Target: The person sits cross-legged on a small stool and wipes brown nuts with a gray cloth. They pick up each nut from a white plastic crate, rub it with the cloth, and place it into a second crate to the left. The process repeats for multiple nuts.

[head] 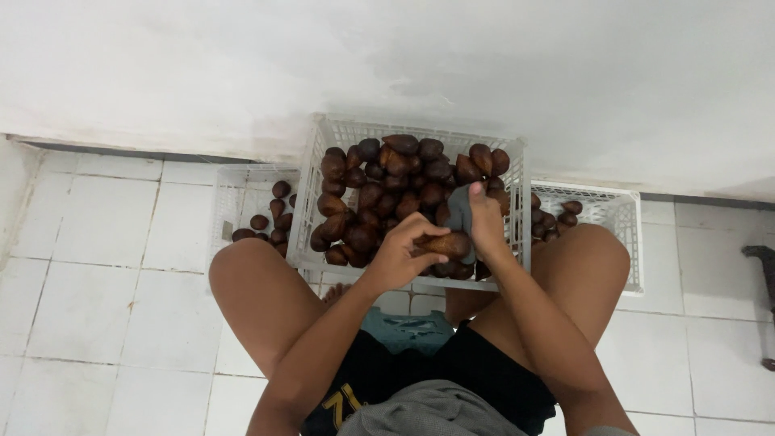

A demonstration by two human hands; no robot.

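I sit on a tiled floor with a white plastic crate (305, 211) between my knees, heaped with several brown scaly fruits (379, 198). My left hand (401, 252) grips one brown fruit (446, 244) above the crate's near edge. Pressed against that fruit is a grey cloth (460, 211), held in my right hand (487, 222).
A lower white crate (234, 202) at the left holds several fruits. Another white crate (626, 218) at the right also holds a few. A white wall rises behind them. My bare knees flank the middle crate. A dark object (763, 266) lies at the far right.
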